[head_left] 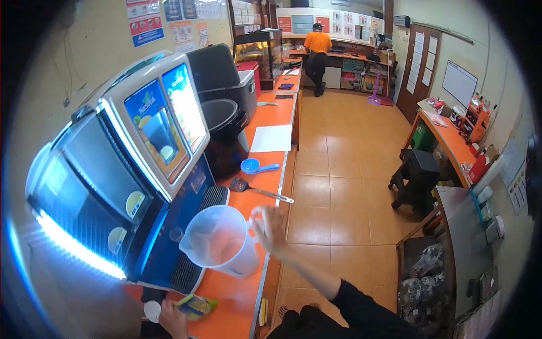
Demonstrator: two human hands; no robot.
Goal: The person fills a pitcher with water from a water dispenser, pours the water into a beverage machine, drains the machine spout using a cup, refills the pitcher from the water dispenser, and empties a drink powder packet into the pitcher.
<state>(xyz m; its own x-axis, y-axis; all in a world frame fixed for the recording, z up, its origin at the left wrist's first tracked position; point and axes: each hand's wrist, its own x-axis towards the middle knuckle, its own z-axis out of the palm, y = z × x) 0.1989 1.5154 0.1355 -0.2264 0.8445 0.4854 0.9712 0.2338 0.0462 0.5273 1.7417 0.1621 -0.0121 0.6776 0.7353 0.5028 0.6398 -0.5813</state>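
A large translucent plastic pitcher (220,240) stands on the orange counter, in front of the blue drink dispenser (164,198). My right hand (271,230) is closed around its handle, on the right side. At the bottom edge, my left hand (173,321) has its fingers closed on the end of a crumpled yellow-green packet (197,307). Just left of those fingers is a round white piece (152,311), whose kind I cannot make out. Beyond the pitcher lie a slotted spatula (261,190) and a blue ladle (251,166).
Farther along the counter (274,116) are a white sheet (271,138), a black bin (219,121) and a grey container (245,90). A person in an orange shirt (318,43) stands at the far end. A black stool (416,172) stands on the right side of the floor.
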